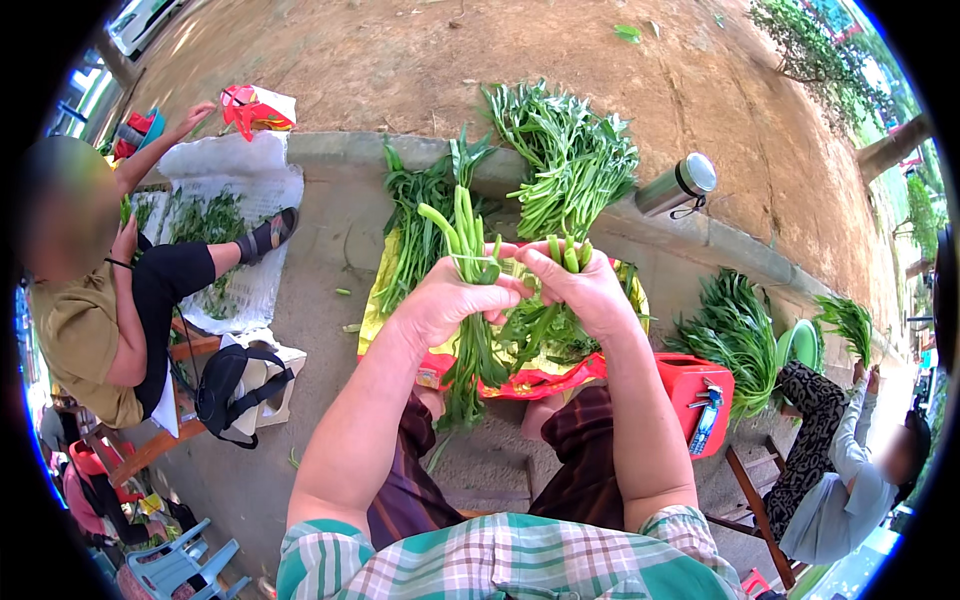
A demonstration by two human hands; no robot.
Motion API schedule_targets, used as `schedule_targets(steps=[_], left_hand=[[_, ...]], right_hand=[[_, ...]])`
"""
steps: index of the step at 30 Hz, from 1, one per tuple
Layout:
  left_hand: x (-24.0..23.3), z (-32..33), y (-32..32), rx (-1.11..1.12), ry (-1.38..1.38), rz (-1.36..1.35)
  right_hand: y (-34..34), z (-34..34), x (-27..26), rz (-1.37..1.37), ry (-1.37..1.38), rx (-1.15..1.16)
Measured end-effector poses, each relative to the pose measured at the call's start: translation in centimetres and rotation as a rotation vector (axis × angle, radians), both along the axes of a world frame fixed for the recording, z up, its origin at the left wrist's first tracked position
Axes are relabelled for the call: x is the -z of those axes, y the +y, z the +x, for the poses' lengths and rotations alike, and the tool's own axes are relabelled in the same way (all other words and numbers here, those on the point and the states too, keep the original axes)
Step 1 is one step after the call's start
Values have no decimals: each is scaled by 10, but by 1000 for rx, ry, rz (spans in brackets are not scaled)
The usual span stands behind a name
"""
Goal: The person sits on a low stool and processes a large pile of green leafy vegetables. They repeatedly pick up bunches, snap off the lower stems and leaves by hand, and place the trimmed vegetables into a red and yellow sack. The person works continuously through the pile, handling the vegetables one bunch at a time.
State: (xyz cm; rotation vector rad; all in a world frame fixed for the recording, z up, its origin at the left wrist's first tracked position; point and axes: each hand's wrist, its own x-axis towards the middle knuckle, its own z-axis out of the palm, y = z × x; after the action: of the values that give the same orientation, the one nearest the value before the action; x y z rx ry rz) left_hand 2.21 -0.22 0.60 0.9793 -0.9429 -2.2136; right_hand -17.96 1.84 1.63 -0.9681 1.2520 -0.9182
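Observation:
My left hand [461, 296] is closed around a bunch of long-leaved green stalks [474, 352], cut ends up, with a thin pale band around it near the top. My right hand [574, 281] grips a smaller bunch of thick green stems [571, 255]. The fingers of both hands meet between the bunches. Below them a yellow and red plastic sheet [371, 319] lies before my feet, bearing loose leaves and stems. Leafy green stalks [420, 225] rest at its upper left. A larger heap of stalks [566, 161] lies above, across the concrete curb.
A steel flask [677, 184] stands on the curb [337, 148]. At right are a red plastic stool [694, 397] with keys and a phone on it, more greens [731, 337], and a seated person [847, 480] holding greens. Another person [90, 322] sits at left near a white sack [274, 187].

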Motion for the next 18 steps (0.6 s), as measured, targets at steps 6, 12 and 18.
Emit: schedule_targets(steps=[6, 12, 18], left_hand=[[-8, -5, 4, 62, -42, -98], [-3, -6, 6, 88, -49, -124], [5, -1, 2, -104, -45, -118]], right_hand=[[1, 7, 2, 23, -61, -56], [1, 12, 5, 62, -136, -52], [-3, 6, 14, 49, -142, 124]])
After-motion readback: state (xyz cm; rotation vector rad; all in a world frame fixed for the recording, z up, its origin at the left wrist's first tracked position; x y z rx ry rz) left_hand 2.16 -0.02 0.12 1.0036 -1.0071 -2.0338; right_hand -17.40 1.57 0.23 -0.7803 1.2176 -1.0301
